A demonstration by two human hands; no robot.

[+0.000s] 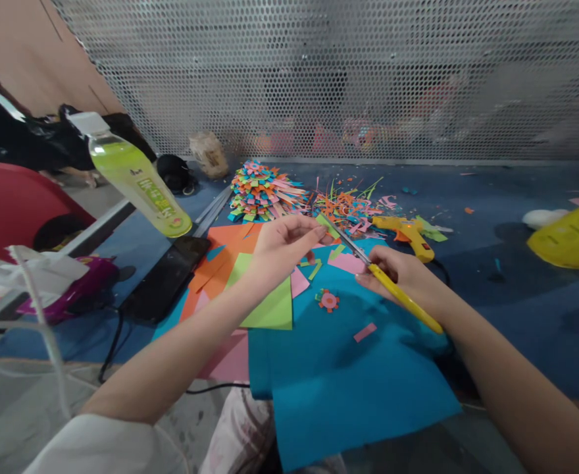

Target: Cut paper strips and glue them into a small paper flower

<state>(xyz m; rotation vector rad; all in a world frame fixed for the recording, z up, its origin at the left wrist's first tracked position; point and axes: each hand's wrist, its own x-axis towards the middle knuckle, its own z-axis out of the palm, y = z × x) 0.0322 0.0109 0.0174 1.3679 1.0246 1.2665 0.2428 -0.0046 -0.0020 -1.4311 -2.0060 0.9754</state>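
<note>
My left hand (289,240) pinches a small green paper piece (327,226) between thumb and fingers. Fingers of my right hand (393,270) are closed round yellow-handled scissors (402,299), whose blades reach up to the green piece. Below the hands, a small pink and red paper flower (329,301) and a pink strip (365,332) lie on a large blue sheet (358,388). Under my left forearm are a green sheet (270,303) and orange sheets (215,263). Small green and pink scraps lie between the hands.
Behind are a multicoloured paper-strip pile (262,191), shredded scraps (343,207) and a yellow glue gun (408,236). At left stand a green drink bottle (136,178) and a black phone (166,280). A perforated metal screen (343,79) borders the back; a yellow object (573,237) is at right.
</note>
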